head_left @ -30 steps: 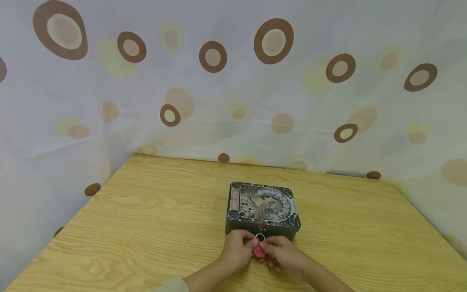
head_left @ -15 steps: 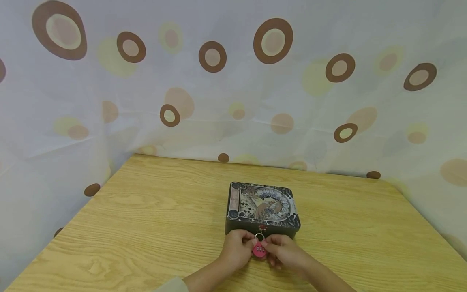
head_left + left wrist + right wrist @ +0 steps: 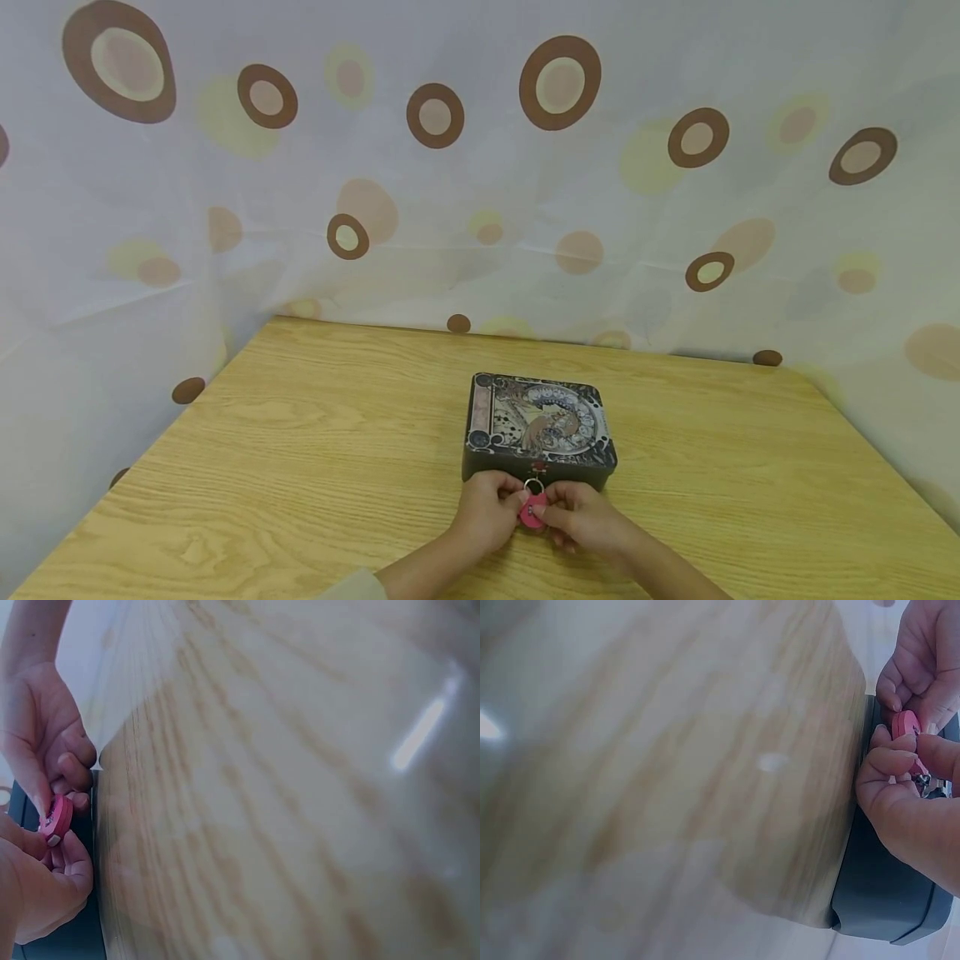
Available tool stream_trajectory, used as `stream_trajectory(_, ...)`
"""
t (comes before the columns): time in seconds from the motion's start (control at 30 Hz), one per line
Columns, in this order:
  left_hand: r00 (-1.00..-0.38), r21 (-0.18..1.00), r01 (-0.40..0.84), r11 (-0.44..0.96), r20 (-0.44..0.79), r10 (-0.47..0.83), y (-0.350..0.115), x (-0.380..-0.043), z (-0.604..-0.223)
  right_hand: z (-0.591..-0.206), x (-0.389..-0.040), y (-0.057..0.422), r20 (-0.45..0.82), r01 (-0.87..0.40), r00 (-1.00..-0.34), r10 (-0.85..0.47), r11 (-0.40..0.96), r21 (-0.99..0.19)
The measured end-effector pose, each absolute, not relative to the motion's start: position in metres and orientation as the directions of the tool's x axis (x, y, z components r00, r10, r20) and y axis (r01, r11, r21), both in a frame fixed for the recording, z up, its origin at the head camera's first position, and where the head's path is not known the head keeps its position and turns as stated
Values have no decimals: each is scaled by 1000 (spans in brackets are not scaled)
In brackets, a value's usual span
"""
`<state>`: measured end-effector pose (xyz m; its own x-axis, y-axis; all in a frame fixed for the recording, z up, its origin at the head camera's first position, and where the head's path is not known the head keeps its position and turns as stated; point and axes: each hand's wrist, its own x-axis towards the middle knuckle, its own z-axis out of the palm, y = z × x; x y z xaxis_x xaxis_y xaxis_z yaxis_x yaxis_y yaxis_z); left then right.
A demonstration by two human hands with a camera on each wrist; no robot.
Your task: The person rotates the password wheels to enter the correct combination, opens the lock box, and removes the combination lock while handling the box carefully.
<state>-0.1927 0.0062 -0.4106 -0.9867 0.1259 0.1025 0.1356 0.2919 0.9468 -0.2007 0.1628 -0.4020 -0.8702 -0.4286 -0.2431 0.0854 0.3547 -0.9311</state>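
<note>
A pink combination padlock [image 3: 532,517] with a silver shackle hangs at the front clasp of a dark box [image 3: 551,417] with a printed lid. The lid is down. My left hand [image 3: 483,510] pinches the lock's left side between thumb and fingers, close in front of the box. From the other side my right hand [image 3: 588,518] holds it, the thumb lying across the number dials and hiding most of them. In the left wrist view the padlock [image 3: 58,817] sits edge-on between both hands' fingertips. The right wrist view shows the pink lock body [image 3: 906,725] partly behind fingers.
The box rests on a wood-grain table [image 3: 330,433], whose surface stretches out to both sides and behind it. A pale curtain [image 3: 480,183] with brown and beige circles hangs behind and at the sides of the table.
The right thumb has moved left over the padlock's face, covering dials that showed half a second ago. The left hand and the box have stayed in place.
</note>
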Motion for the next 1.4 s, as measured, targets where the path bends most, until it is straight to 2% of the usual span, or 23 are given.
stream_trajectory(0.77,-985,945,145,294,110,134,6,-193,-411,-401,-200,160,-249,50,-849,-465,399,-916)
stream_trajectory(1.1,-987,951,124,283,88,138,6,-192,-411,-399,-199,159,-255,79,-849,-463,366,-927)
stream_trajectory(1.4,-982,948,165,271,133,132,6,-193,-413,-398,-200,160,-275,123,-854,-442,343,-931)
